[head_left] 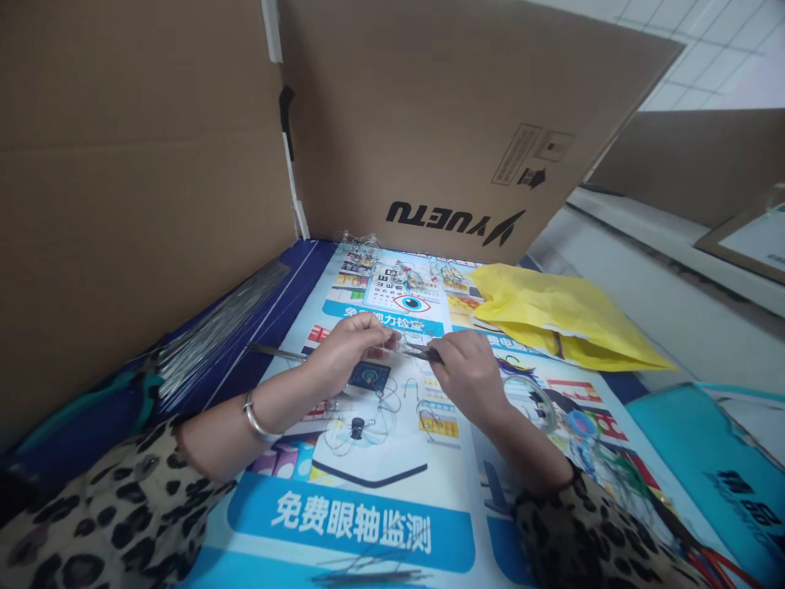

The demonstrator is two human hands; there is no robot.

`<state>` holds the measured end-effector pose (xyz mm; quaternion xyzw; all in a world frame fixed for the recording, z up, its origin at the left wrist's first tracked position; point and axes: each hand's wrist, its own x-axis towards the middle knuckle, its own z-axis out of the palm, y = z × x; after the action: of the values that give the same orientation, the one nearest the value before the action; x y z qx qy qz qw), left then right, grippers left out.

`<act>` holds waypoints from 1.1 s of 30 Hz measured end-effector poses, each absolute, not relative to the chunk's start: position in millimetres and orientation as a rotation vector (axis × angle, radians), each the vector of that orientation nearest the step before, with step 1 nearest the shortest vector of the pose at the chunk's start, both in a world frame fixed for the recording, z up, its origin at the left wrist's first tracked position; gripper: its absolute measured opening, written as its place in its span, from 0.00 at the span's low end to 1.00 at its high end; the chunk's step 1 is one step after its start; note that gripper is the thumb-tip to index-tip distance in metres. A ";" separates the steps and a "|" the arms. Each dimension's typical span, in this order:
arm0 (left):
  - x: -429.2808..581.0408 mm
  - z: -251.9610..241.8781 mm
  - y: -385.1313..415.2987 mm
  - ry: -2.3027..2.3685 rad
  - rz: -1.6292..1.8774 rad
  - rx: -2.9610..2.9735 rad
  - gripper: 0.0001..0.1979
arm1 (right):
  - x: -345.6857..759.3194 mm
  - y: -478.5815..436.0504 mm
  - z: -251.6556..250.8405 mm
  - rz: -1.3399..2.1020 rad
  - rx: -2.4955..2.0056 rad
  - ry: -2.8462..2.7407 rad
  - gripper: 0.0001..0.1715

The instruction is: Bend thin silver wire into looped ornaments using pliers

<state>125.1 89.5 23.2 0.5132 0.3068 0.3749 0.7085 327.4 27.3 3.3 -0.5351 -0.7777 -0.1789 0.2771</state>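
Note:
My left hand is closed in a pinch on a thin wire, only faintly visible at the fingertips. My right hand grips a small pair of pliers, its dark jaws pointing left at the wire close to my left fingers. Their handles are mostly covered by my palm. Below the hands lie bent wire pieces and a thin-wire shape with a small black piece. A metal ruler-like strip reaches out from behind my left wrist.
Cardboard panels wall the left and back. A bundle of straight wires and teal-handled pliers lie left. On the right are a yellow bag, a tape roll and a turquoise folder. More wires lie in front.

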 end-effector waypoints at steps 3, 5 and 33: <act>124.3 21.7 90.7 0.645 0.804 1.022 0.10 | 329.8 26.5 4.5 -0.802 -1.395 -2.154 0.07; 124.1 21.3 91.4 0.664 0.782 0.975 0.09 | 329.5 25.6 6.9 -0.902 -1.385 -2.158 0.07; 126.1 27.2 86.0 0.688 0.746 0.942 0.10 | 330.1 21.6 6.8 -0.976 -1.352 -2.258 0.10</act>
<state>126.1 86.0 27.2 0.4344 0.3173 0.3439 0.7696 330.1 21.6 6.8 -0.4749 -0.7932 -0.3429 0.1663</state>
